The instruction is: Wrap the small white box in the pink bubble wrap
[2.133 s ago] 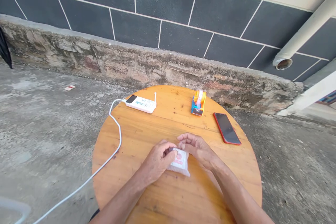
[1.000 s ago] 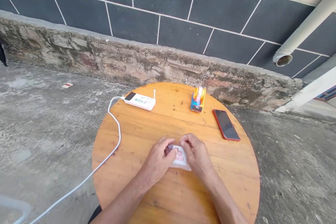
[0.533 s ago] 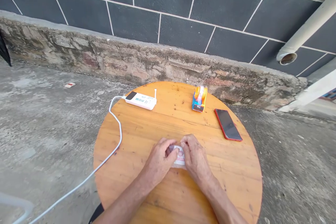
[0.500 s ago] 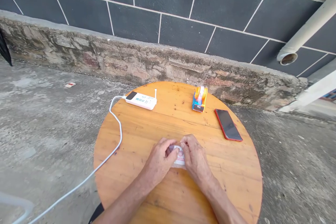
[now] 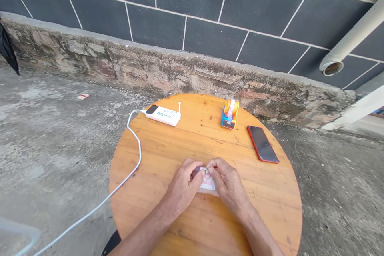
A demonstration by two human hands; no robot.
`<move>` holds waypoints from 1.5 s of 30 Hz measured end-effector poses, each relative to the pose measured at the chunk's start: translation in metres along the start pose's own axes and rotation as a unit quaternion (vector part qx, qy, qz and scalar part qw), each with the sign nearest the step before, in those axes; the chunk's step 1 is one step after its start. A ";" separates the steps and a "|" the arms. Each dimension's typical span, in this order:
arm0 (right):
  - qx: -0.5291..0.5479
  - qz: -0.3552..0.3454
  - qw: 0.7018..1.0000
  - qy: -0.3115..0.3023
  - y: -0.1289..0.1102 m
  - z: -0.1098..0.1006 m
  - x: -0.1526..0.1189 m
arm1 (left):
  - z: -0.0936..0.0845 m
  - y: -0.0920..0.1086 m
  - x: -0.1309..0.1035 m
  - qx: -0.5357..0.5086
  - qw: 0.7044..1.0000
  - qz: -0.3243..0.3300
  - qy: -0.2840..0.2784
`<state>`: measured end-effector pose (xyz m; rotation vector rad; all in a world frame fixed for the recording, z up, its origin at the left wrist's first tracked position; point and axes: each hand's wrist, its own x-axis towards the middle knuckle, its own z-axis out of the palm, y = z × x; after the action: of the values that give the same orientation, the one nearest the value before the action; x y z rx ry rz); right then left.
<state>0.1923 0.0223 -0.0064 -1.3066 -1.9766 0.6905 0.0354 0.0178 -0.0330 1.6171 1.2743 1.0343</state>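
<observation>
Near the middle of the round wooden table, a small white packet with pink print lies between my hands. My left hand pinches its upper left part between thumb and fingers. On the other side, my right hand has its thumb and fingertips closed on the upper right edge. The two hands' fingertips are close together at the top of the packet and partly cover it.
A white power strip with a white cable lies at the table's back left. An orange and blue tape dispenser stands at the back, and a red-edged phone lies to the right. Beyond is a stone wall base.
My right hand has shifted slightly right and down, so more of the packet's printed face shows. The whole view has moved a little.
</observation>
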 end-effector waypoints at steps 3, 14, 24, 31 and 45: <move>-0.015 -0.023 0.999 -0.018 0.001 -0.004 0.001 | -0.002 0.000 -0.001 -0.018 1.000 0.002 -0.001; -0.050 -0.129 0.990 -0.036 0.007 -0.016 0.000 | -0.005 -0.005 0.000 -0.098 0.994 -0.019 -0.045; -0.036 -0.135 0.990 -0.024 0.013 -0.025 -0.001 | -0.006 -0.006 -0.001 -0.112 0.992 -0.028 -0.044; 0.039 -0.062 0.997 -0.036 0.012 -0.037 -0.005 | -0.005 -0.006 -0.001 -0.105 0.993 -0.026 -0.043; -0.005 -0.034 0.998 -0.048 0.015 -0.040 -0.008 | -0.007 -0.002 -0.001 -0.107 0.993 -0.028 -0.046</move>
<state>0.2336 0.0228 0.0067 -1.2253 -2.0932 0.7232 0.0279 0.0175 -0.0327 1.4409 1.1020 1.0131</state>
